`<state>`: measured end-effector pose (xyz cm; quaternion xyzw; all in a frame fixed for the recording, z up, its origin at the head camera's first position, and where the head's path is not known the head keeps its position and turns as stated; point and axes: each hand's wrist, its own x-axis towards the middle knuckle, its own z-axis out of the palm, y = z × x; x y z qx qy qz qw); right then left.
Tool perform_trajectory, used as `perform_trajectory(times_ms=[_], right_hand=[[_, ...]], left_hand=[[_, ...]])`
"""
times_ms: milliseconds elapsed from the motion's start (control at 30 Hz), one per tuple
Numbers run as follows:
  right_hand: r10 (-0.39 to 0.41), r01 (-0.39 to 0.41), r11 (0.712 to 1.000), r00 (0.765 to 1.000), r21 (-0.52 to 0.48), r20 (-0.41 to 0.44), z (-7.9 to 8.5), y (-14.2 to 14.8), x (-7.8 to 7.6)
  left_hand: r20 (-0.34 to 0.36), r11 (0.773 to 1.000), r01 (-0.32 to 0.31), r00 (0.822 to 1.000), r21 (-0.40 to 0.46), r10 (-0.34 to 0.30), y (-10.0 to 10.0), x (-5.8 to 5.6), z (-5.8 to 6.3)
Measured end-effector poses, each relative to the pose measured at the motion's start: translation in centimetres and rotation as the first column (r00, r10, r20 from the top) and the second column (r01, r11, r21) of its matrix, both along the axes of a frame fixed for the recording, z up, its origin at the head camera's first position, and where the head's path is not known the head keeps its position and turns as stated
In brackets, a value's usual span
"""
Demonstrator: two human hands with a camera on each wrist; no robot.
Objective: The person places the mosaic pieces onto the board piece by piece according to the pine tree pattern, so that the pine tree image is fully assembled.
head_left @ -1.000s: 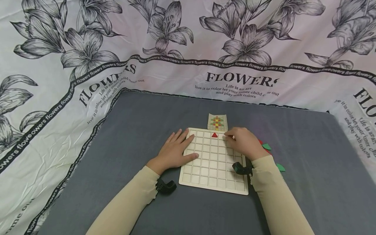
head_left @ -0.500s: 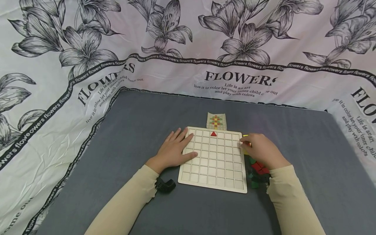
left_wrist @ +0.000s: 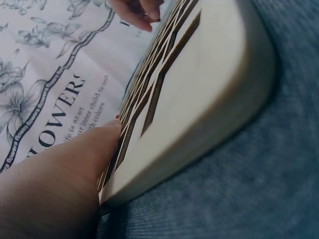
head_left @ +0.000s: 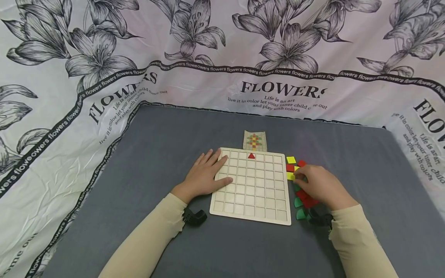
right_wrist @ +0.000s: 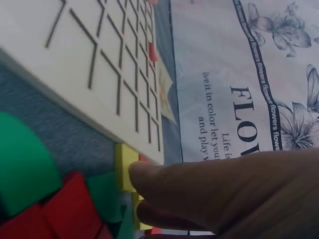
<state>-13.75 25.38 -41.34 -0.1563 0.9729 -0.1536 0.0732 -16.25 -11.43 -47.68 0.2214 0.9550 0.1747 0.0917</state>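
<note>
My left hand (head_left: 202,178) lies with fingers spread on the left side of a pale gridded board (head_left: 249,193), its thumb reaching over the squares. In the left wrist view, the thumb (left_wrist: 75,154) lies along the board's edge. One red triangle tile (head_left: 251,156) sits in the top row. Beyond the board's right edge, my right hand (head_left: 321,185) hovers low over loose tiles, fingers loosely bent. Its thumb tip is right at a yellow square tile (right_wrist: 125,167) in the right wrist view. The undersides of the right fingers are hidden.
A small pattern card (head_left: 255,141) with a coloured tile design stands behind the board. Along the right side lie red tiles (head_left: 306,199), green rounded tiles (head_left: 300,214) and another yellow tile (head_left: 291,160). Flower-printed cloth (head_left: 285,94) surrounds the grey table surface (head_left: 174,139).
My right hand has moved from the board's upper right squares, rightward and nearer to me, to the loose tiles, uncovering several of them. The left hand stays on the board.
</note>
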Motion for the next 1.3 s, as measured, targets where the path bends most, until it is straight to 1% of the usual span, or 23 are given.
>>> perform_trajectory(times_ms=[100, 267, 400, 533, 733, 833, 1000, 1100, 1300], right_hand=[[-0.008, 0.008, 1.000, 1.000, 0.015, -0.010, -0.3, 0.1, 0.2], [-0.004, 0.004, 1.000, 0.999, -0.001, -0.039, -0.7, 0.2, 0.1], [0.001, -0.003, 1.000, 0.997, -0.026, -0.080, -0.9, 0.2, -0.4], [-0.030, 0.027, 0.999, 0.996, -0.041, -0.086, -1.4, 0.1, -1.1], [-0.058, 0.056, 0.998, 0.991, -0.023, -0.120, -1.9, -0.3, -2.0], [-0.057, 0.054, 0.998, 0.992, -0.025, -0.109, -1.8, -0.5, -2.3], [-0.048, 0.046, 0.998, 0.997, -0.033, -0.056, -1.5, -0.7, -2.8], [-0.037, 0.036, 0.999, 0.998, -0.033, -0.042, -1.5, -0.7, -3.2], [0.001, -0.005, 0.998, 0.998, -0.068, -0.060, -1.6, 0.0, -3.6]], left_hand=[[0.003, 1.000, -0.002, 1.000, 0.004, 0.002, -0.1, 0.0, 0.1], [0.003, 1.000, -0.005, 1.000, -0.004, 0.005, -0.2, -0.1, 0.0], [-0.007, 1.000, 0.000, 1.000, -0.001, 0.000, -0.2, -0.2, 0.0], [-0.006, 1.000, 0.009, 1.000, 0.004, -0.009, -0.1, -0.1, 0.1], [-0.004, 1.000, -0.001, 1.000, 0.007, 0.001, 0.0, 0.0, 0.2], [-0.003, 1.000, -0.003, 1.000, 0.011, 0.004, 0.0, 0.0, 0.1], [-0.003, 1.000, 0.002, 1.000, 0.010, -0.002, -0.1, -0.1, 0.0], [-0.005, 1.000, 0.005, 1.000, 0.006, -0.005, -0.1, -0.2, -0.1], [-0.007, 1.000, 0.002, 1.000, 0.012, -0.002, -0.2, -0.1, -0.1]])
